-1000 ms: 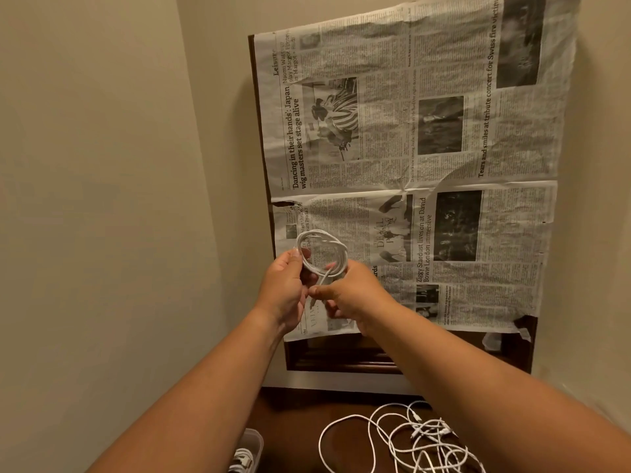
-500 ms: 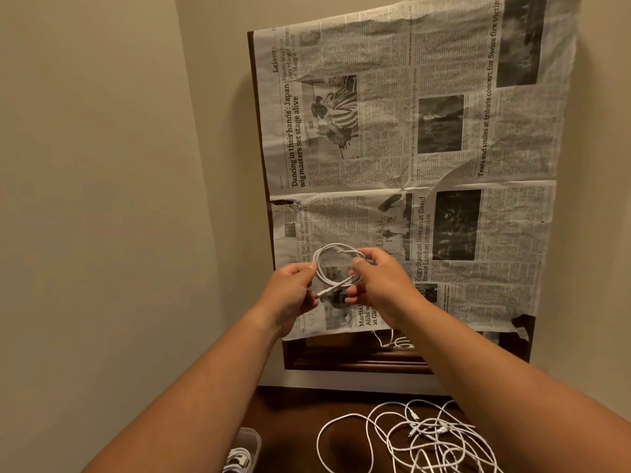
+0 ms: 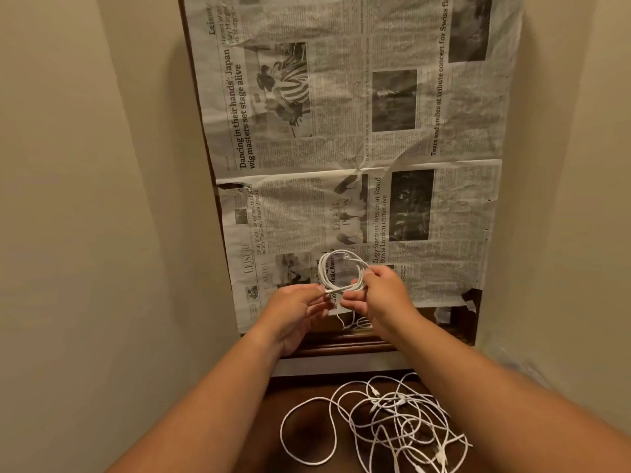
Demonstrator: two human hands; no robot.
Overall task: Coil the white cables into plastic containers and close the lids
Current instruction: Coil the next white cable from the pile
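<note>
**Q:** Position of the coil?

**A:** I read the coil (image 3: 342, 272) held in mid-air just below frame centre, in front of the newspaper (image 3: 341, 131). It is a small round bundle of several white loops.

**Q:** Left grip?

**A:** The left hand (image 3: 296, 310) pinches a cable end at the coil's 7 o'clock edge. Thumb and forefinger are closed on it, and the other fingers are curled.

**Q:** Right grip?

**A:** The right hand (image 3: 382, 298) holds the coil at its 4 o'clock side, fingers wrapped round the loops.

**Q:** Remaining stock?

**A:** I see loose cables (image 3: 386, 425) in a tangle on the dark table (image 3: 307, 435), at 6 o'clock from the hands and well apart from the coil. A thin strand (image 3: 362, 324) shows just below the right hand. I cannot tell whether it joins the coil.
</note>
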